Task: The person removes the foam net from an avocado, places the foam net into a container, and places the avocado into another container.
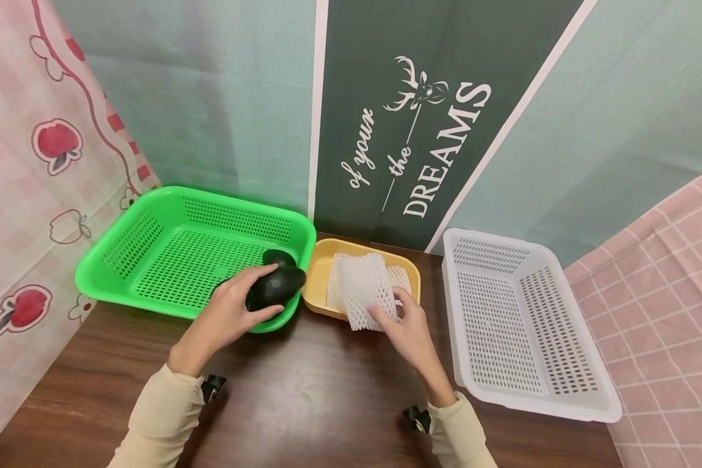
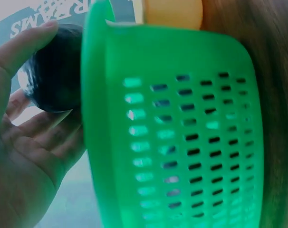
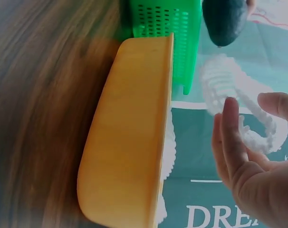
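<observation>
My left hand (image 1: pixel 228 312) holds a dark avocado (image 1: pixel 276 288) over the right end of the green basket (image 1: pixel 178 260), its thumb on the near side and fingers over the far side. Just behind it, a second avocado (image 1: pixel 279 257) lies in the basket, partly covered. A dark edge also shows beyond the left hand, mostly hidden. With thumb and fingers, my right hand (image 1: pixel 411 328) pinches a white foam net sleeve (image 1: pixel 363 283) above the yellow tray (image 1: pixel 318 276). In the right wrist view, the sleeve (image 3: pixel 220 83) has an open end. More white foam netting (image 1: pixel 399 276) lies in the tray.
To the right stands a white perforated basket (image 1: pixel 497 331). The brown wooden table (image 1: pixel 304 390) stretches in front of the containers. A printed cloth (image 1: pixel 257 97) hangs behind them, with pink cloths at both sides.
</observation>
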`<action>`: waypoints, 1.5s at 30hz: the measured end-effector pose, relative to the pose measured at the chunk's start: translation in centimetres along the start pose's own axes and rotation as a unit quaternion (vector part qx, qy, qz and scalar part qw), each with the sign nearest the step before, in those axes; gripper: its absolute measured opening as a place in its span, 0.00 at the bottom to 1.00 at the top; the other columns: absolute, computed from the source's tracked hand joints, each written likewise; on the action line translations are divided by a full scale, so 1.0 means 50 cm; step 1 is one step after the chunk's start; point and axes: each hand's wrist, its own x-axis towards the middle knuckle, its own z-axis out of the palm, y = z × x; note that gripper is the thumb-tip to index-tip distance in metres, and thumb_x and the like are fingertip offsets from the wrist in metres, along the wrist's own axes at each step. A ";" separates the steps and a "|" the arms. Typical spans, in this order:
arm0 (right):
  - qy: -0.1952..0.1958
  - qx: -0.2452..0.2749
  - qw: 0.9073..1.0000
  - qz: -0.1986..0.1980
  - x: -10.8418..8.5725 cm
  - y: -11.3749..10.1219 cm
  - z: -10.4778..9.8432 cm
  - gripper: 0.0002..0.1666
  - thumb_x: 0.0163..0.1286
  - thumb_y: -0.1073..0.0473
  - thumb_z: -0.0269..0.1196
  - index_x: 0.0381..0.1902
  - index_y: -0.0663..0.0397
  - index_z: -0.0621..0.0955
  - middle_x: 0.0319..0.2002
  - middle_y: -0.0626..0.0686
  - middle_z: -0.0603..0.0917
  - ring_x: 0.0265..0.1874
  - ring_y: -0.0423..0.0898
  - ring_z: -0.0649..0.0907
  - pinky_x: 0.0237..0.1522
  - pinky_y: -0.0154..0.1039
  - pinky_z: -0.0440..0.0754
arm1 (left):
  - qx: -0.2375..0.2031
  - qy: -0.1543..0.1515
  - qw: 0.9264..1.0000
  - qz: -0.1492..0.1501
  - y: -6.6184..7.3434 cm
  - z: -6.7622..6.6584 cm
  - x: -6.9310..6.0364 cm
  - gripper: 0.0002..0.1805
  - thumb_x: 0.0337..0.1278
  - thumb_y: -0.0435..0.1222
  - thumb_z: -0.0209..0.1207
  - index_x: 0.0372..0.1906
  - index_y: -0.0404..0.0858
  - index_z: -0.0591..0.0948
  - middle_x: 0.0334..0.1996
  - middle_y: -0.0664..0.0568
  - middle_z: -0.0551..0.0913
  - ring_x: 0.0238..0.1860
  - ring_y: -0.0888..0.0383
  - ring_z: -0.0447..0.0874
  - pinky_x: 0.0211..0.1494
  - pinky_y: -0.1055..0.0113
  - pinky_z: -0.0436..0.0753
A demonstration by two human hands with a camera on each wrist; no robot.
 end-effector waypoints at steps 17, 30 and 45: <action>0.021 0.074 0.997 0.008 0.062 -0.006 0.060 0.27 0.69 0.64 0.62 0.63 0.67 0.70 0.43 0.61 0.80 0.24 0.38 0.83 0.27 0.37 0.86 | 0.028 0.088 0.991 -0.099 -0.077 -0.007 0.010 0.37 0.51 0.37 0.72 0.67 0.34 0.71 0.62 0.34 0.76 0.60 0.34 0.76 0.56 0.38 0.76; -0.004 0.062 0.998 0.009 0.088 0.006 0.125 0.31 0.69 0.55 0.65 0.63 0.59 0.65 0.48 0.64 0.81 0.20 0.46 0.85 0.29 0.41 0.87 | 0.070 0.043 0.977 -0.197 -0.094 -0.004 0.016 0.37 0.57 0.37 0.67 0.72 0.42 0.67 0.68 0.36 0.70 0.62 0.34 0.73 0.53 0.35 0.75; -0.016 0.037 0.999 -0.034 0.098 0.006 0.163 0.17 0.68 0.57 0.67 0.46 0.59 0.73 0.45 0.59 0.80 0.33 0.55 0.90 0.25 0.31 0.80 | 0.102 -0.002 0.972 -0.213 -0.096 -0.002 0.021 0.38 0.60 0.37 0.60 0.75 0.41 0.60 0.70 0.33 0.64 0.58 0.29 0.74 0.46 0.35 0.76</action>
